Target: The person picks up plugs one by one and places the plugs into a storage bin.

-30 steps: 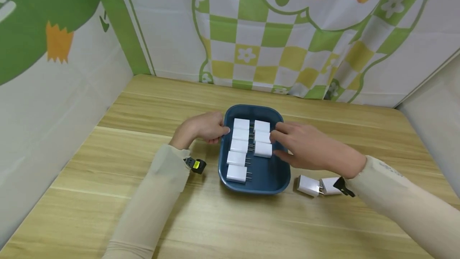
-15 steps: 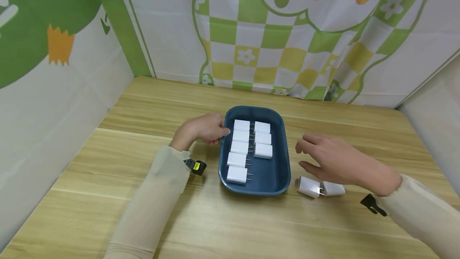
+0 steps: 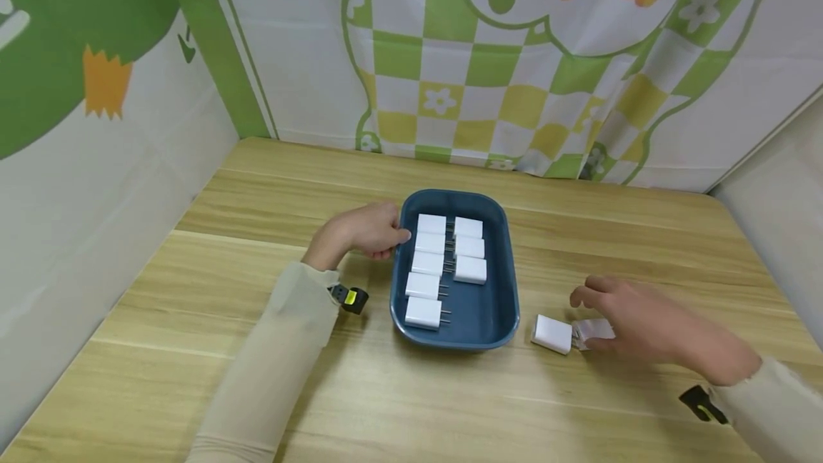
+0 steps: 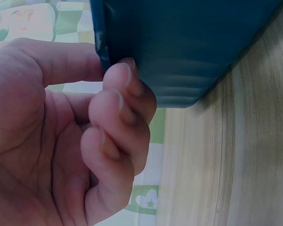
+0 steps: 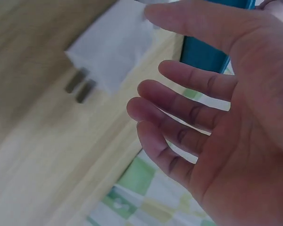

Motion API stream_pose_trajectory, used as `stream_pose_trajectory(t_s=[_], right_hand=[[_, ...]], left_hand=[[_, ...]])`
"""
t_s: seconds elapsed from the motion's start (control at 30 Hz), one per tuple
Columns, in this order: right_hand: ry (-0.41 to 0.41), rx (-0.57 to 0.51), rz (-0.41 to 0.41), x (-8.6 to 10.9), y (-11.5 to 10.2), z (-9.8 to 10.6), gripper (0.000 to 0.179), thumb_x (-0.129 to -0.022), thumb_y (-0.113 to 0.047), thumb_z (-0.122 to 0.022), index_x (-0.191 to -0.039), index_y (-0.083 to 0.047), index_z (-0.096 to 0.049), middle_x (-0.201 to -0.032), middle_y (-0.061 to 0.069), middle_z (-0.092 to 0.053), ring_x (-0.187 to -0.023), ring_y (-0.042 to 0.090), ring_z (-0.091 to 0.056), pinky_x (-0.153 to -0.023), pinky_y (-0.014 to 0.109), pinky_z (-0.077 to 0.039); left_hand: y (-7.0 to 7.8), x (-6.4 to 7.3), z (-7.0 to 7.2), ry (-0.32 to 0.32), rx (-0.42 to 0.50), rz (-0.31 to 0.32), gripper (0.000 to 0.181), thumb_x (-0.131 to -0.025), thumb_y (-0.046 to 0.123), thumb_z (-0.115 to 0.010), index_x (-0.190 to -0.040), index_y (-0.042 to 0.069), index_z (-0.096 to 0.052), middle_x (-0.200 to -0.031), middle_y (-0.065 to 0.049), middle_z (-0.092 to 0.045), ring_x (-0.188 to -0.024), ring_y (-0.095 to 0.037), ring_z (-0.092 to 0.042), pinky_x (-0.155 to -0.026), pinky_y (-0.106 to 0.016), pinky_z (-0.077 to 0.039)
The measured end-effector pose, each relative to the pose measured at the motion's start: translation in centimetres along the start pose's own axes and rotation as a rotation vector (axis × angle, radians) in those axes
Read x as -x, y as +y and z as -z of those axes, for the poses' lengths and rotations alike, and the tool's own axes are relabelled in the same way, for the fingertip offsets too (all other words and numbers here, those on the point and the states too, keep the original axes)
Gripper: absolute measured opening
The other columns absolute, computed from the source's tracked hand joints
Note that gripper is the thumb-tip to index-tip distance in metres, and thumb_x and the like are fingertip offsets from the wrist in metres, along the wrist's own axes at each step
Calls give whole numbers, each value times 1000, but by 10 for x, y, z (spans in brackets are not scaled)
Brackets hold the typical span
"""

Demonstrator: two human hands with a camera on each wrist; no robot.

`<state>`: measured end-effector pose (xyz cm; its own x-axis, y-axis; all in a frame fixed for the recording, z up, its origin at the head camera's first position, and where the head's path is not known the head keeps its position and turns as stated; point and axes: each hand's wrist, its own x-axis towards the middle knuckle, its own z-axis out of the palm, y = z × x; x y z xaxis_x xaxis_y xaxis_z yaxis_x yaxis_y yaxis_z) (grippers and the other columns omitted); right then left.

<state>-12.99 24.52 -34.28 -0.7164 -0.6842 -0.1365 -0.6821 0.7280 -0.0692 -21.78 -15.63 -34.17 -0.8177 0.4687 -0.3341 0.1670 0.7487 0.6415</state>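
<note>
A dark blue tray (image 3: 472,314) stands on the wooden table with white plug chargers (image 3: 424,312) in two columns, prongs to the right on the left column. At its left rim my left hand (image 3: 368,229) pinches the edge, thumb inside; the left wrist view shows the fingers curled under the tray's wall (image 4: 174,52). To the tray's right lie two loose chargers, a nearer-left charger (image 3: 551,334) and another charger (image 3: 594,331), partly covered by my right hand (image 3: 652,327). That hand's fingers are spread and relaxed, holding nothing. In the right wrist view a charger (image 5: 113,49) lies by the thumb.
The wooden table (image 3: 308,391) runs back to a patterned curtain (image 3: 444,98) and has a white wall covering (image 3: 96,234) on the left. Black straps with a small device (image 3: 350,299) sit at the wrists, over pale sleeves (image 3: 263,370).
My right hand has left the tray's right side and moved right and nearer, down to the loose chargers. My left hand stays at the rim, and the tray's chargers have not moved.
</note>
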Motion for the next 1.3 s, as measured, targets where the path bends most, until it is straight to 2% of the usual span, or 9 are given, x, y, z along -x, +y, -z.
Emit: stream_pose_trajectory(t_s=[0.17, 0.4, 0.57, 0.83, 0.93, 1.1, 1.2, 1.3], right_hand=[[1, -20, -31, 5, 1, -11, 47, -72, -23, -91, -112, -16, -69, -105, 0, -62, -88, 18, -63, -69, 39, -55], [9, -36, -46, 7, 1, -17, 42, -74, -21, -91, -111, -15, -71, -103, 0, -62, -85, 15, -60, -65, 33, -52], [6, -37, -65, 5, 2, -18, 39, -77, -26, -88, -110, -15, -71, -103, 0, -63, -84, 13, -59, -64, 33, -50], [-23, -76, -143, -1, 7, -18, 34, -84, -29, -83, -108, -12, -67, -100, 1, -65, -78, 12, -58, -61, 34, -49], [-30, -98, -155, -4, 11, -18, 34, -85, -30, -82, -108, -10, -67, -99, 3, -66, -76, 14, -58, -60, 34, -48], [-72, -158, -223, -9, 18, -16, 31, -89, -32, -78, -108, -9, -67, -93, 2, -65, -74, 14, -55, -60, 34, -47], [-95, -181, -265, -10, 23, -16, 36, -93, -36, -73, -109, -5, -67, -89, 1, -64, -72, 13, -54, -61, 36, -48], [-115, -181, -310, -10, 29, -15, 47, -95, -43, -69, -112, 1, -65, -86, 0, -64, -72, 14, -55, -63, 39, -50]], left_hand=[[-2, 0, 0, 4, -6, -1, 46, -106, 17, -52, -64, 4, -62, -56, -3, -56, -48, -12, -48, -50, -23, -41], [0, 1, 0, 7, -3, 1, 44, -106, 16, -52, -65, 3, -63, -57, -3, -57, -48, -12, -49, -50, -23, -42], [1, 2, 0, 7, -2, 6, 43, -106, 16, -52, -66, 2, -63, -58, -3, -57, -49, -12, -50, -50, -23, -42], [1, 1, 0, 7, 5, 13, 42, -106, 17, -52, -68, 2, -63, -59, -4, -58, -50, -13, -51, -50, -24, -43], [1, 1, 0, 9, 5, 15, 42, -106, 17, -52, -68, 2, -63, -59, -4, -58, -49, -13, -51, -50, -24, -43], [1, 2, 0, 15, 0, 13, 42, -106, 17, -53, -67, 2, -63, -58, -4, -58, -49, -13, -51, -50, -24, -43], [1, 1, -1, 20, 1, 11, 42, -105, 17, -53, -67, 3, -63, -58, -4, -58, -49, -12, -52, -50, -24, -44], [1, 1, -1, 24, 2, 7, 42, -105, 17, -53, -66, 4, -62, -58, -3, -59, -50, -12, -53, -50, -24, -44]])
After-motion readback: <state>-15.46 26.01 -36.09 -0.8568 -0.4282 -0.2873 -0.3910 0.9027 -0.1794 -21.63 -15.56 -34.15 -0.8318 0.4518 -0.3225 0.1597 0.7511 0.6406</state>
